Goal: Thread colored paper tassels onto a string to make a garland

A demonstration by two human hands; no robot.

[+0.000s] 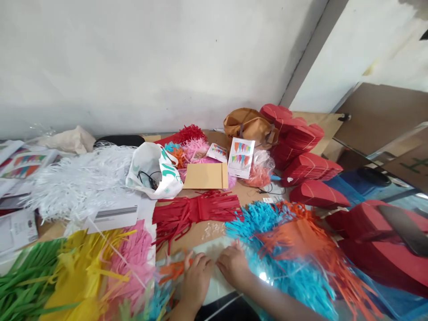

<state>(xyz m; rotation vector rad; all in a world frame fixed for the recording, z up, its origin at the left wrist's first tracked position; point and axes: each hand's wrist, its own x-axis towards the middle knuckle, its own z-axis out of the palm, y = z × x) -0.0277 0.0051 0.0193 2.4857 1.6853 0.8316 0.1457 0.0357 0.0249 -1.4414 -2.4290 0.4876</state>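
My left hand (pixel 198 278) is curled low in the middle of the view, its fingers closed on an orange tissue-paper tassel (pixel 172 270) whose fringe spreads out to the left. Just to its right, my right hand (pixel 234 266) is closed too, fingertips turned toward the left hand. Whatever it pinches is hidden behind its fingers. Both rest close over a pale, glossy surface (pixel 217 247). Beyond them lie small beige pieces (pixel 214 229) and a red fringed tassel bundle (pixel 197 209).
Blue fringe (pixel 257 218) and orange fringe (pixel 304 238) lie at right, beside stacked red paper bundles (pixel 310 167). Yellow (pixel 78 267), green (pixel 30 267) and pink fringe (pixel 130 249) spread left. Behind are a white bag (pixel 152 171), a cardboard piece (pixel 205 176) and a printed card (pixel 240 158).
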